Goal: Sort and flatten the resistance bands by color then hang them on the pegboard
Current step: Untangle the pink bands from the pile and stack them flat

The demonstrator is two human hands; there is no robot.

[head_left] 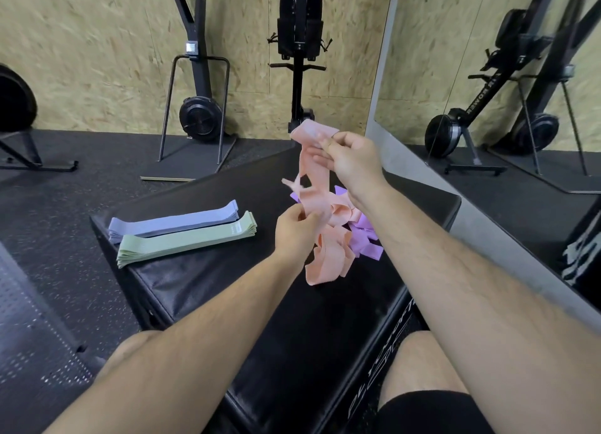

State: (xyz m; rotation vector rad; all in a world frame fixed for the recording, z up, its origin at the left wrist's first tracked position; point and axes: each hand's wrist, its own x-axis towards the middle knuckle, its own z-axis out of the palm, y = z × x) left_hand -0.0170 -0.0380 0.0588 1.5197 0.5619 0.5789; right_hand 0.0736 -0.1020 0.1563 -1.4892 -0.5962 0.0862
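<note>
Peach fabric resistance band (317,170) pinched by right hand (353,155) and left hand (297,227), above tangled peach-purple pile (344,235); flat blue stack (172,222), green stack (185,240) on black padded worktop (227,290).

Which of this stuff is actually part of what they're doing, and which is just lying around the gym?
Part of the job: peach band held by left hand and right hand; tangled purple bands; flat blue-grey stack; flat green stack.
Just lying about: padded box, exercise machines, mirror.
</note>
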